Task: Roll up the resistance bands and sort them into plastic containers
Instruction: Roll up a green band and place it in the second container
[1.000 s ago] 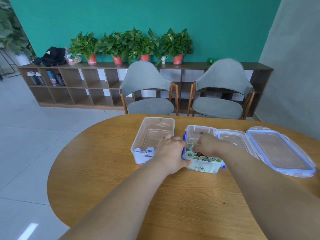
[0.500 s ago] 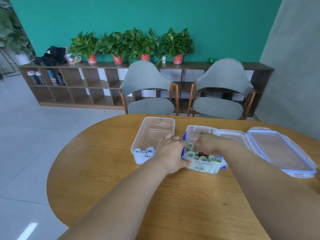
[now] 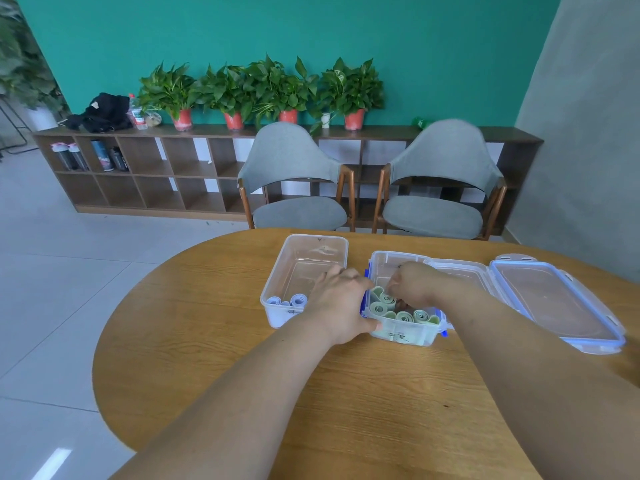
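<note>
At the centre of the frame, two clear plastic containers stand side by side on the round wooden table [image 3: 225,344]. The left container [image 3: 313,241] holds a few pale blue rolled bands [image 3: 298,300] against its near wall. The right container [image 3: 403,337], fitted with blue clips, holds a row of green rolled bands [image 3: 405,317] along its near wall. The left hand [image 3: 341,303] grips the left wall of the right container, thumb on the near side, fingers curled over the rim. The right hand [image 3: 414,285] reaches into the same container, fingers curled, pinching one green rolled band [image 3: 386,299] near the left wall. Two clear lids [image 3: 554,299] lie overlapped at the right of the frame, beside the right container; the outer lid is blue-rimmed.
</note>
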Demonstrator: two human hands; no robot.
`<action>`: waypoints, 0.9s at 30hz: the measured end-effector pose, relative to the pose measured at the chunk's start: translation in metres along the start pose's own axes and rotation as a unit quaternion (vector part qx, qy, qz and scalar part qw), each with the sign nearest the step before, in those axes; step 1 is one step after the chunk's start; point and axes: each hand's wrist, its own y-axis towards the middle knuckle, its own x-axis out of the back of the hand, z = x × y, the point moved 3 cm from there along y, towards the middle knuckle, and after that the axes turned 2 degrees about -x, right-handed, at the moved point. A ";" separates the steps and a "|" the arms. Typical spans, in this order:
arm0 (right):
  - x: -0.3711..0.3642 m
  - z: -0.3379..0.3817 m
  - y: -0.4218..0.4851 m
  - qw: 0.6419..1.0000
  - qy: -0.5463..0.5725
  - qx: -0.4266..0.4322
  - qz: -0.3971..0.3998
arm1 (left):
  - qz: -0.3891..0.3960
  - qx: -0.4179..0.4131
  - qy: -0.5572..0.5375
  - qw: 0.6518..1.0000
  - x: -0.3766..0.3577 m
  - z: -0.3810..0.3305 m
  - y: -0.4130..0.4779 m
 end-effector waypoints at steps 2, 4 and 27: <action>0.006 0.001 -0.007 1.000 -0.010 0.006 -0.014 | 0.000 -0.001 -0.002 1.000 0.003 -0.003 -0.002; 0.014 0.001 -0.017 0.999 -0.010 0.015 -0.037 | -0.005 -0.003 -0.006 1.000 0.007 -0.008 -0.003; 0.046 -0.109 -0.229 0.991 -0.004 -0.055 -0.122 | 0.012 -0.156 -0.012 0.988 0.023 -0.194 -0.032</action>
